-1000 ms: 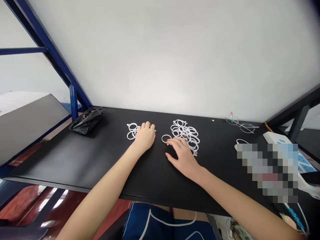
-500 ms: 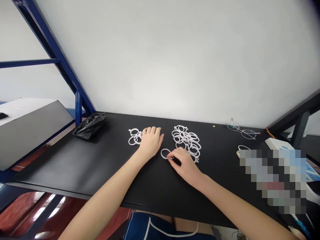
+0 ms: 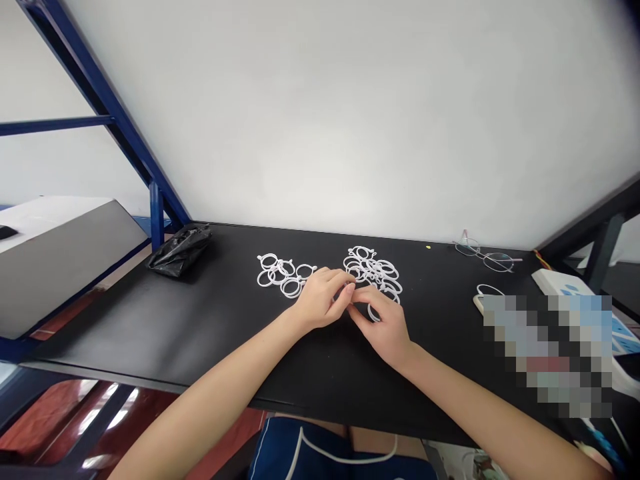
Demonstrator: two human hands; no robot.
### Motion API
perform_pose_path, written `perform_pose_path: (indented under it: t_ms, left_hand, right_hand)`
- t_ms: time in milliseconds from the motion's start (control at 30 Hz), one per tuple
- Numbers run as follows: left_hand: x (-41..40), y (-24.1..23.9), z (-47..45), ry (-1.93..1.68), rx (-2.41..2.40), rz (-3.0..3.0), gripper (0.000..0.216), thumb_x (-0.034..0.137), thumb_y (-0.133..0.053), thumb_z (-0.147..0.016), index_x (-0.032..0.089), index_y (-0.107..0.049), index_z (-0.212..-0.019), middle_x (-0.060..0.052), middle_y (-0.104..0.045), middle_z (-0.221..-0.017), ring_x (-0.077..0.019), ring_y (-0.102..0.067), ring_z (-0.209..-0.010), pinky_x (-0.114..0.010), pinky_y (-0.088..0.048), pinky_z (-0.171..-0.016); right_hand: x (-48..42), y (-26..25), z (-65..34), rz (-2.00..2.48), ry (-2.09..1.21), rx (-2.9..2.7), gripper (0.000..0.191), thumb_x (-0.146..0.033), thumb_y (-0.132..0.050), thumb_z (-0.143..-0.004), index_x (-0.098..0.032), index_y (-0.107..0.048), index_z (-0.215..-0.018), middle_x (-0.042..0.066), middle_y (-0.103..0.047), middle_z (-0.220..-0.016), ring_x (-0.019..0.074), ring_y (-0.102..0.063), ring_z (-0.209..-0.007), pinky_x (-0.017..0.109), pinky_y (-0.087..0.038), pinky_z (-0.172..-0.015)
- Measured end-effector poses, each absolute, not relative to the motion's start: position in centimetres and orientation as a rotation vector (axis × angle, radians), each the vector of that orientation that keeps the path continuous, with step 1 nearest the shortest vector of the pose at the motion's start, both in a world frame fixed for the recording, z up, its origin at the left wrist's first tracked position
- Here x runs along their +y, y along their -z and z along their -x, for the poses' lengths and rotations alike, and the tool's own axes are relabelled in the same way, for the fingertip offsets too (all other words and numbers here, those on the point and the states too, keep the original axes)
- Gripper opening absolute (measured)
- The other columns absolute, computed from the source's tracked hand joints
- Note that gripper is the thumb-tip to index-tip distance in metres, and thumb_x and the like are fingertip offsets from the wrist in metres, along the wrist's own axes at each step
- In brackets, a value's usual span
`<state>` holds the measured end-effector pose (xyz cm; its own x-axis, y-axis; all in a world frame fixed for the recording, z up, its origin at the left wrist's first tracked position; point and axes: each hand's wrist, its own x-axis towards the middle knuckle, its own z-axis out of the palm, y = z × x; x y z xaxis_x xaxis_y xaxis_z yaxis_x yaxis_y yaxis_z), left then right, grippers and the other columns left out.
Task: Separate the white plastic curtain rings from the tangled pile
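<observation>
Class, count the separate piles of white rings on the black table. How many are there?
2. One pile lies beyond the left hand, to its left; the other just beyond the right hand. A single ring sits in the right hand's fingers, and the hands may hide more.

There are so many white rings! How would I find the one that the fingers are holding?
Look at the middle of the black table, where the left hand and right hand meet between a small heap of rings and a bigger heap. The white ring peeks out under the right hand's fingers; its neighbours lie loose in the heaps.
</observation>
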<state>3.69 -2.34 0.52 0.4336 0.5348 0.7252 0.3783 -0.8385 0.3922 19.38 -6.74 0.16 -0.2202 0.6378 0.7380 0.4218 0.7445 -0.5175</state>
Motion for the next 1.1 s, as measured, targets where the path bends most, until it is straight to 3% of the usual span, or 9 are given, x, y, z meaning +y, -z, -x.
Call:
perform_pose_path:
  t_ms: [133, 333, 533, 700, 933, 1100]
  left_hand:
    - [-2.3, -0.5, -3.6, -1.449, 0.711, -2.526, 0.031, 0.018, -0.033, -0.094, 0.018, -0.05, -0.068, -0.001, -0.053, -0.057, -0.0119, -0.045, -0.051, -0.027, -0.038, -0.055]
    - [-2.2, -0.6, -3.4, -1.411, 0.683, -2.477, 0.03, 0.02, -0.038, -0.088, 0.019, -0.043, -0.059, 0.001, -0.046, -0.05, -0.0102, -0.038, -0.045, -0.024, -0.031, -0.046]
    - [-2.8, -0.6, -3.8, -1.366, 0.776, -2.236, 0.038, 0.029, -0.037, -0.091, 0.018, -0.045, -0.056, 0.0, -0.046, -0.05, -0.0093, -0.038, -0.046, -0.024, -0.031, -0.048]
    - [-3.5, -1.2, -4.5, -1.167, 0.778, -1.848, 0.047, 0.043, -0.048, -0.09, 0.015, -0.047, -0.053, 0.003, -0.043, -0.049, -0.0071, -0.035, -0.047, -0.022, -0.029, -0.047]
    - [-3.0, -1.2, -4.2, -1.095, 0.714, -1.699, 0.046, 0.048, -0.049, -0.091, 0.013, -0.053, -0.062, 0.003, -0.044, -0.055, -0.007, -0.039, -0.051, -0.021, -0.031, -0.049]
    - [-2.8, -1.1, -3.9, -1.092, 0.664, -1.694, 0.048, 0.05, -0.042, -0.094, 0.013, -0.056, -0.067, 0.003, -0.046, -0.056, -0.0073, -0.041, -0.05, -0.021, -0.034, -0.049]
  right_hand:
    - [-7.1, -0.2, -19.2, 0.809, -0.238, -1.827, 0.016, -0.007, -0.063, -0.084, -0.022, -0.062, -0.089, 0.003, -0.068, -0.09, 0.0162, -0.067, -0.083, 0.03, -0.055, -0.075]
    - [-7.5, 0.0, -18.8, 0.813, -0.217, -1.846, 0.012, -0.012, -0.062, -0.086, -0.023, -0.058, -0.088, 0.001, -0.065, -0.084, 0.0153, -0.064, -0.075, 0.029, -0.053, -0.068]
    - [-7.4, -0.1, -19.0, 0.984, -0.194, -1.965, 0.017, -0.024, -0.064, -0.084, -0.023, -0.049, -0.075, 0.0, -0.055, -0.068, 0.0181, -0.054, -0.069, 0.034, -0.048, -0.067]
    - [-7.4, -0.4, -19.2, 0.883, -0.325, -1.97, 0.022, -0.022, -0.056, -0.088, -0.023, -0.046, -0.069, -0.002, -0.053, -0.061, 0.0165, -0.056, -0.065, 0.034, -0.049, -0.07]
    - [-7.4, 0.1, -19.2, 0.932, -0.269, -1.937, 0.011, -0.018, -0.053, -0.09, -0.023, -0.051, -0.08, -0.003, -0.058, -0.069, 0.0149, -0.058, -0.066, 0.045, -0.045, -0.097]
    - [-7.3, 0.3, -19.2, 0.932, -0.288, -1.945, 0.009, -0.019, -0.052, -0.091, -0.023, -0.052, -0.083, -0.003, -0.06, -0.072, 0.0134, -0.058, -0.066, 0.046, -0.041, -0.105]
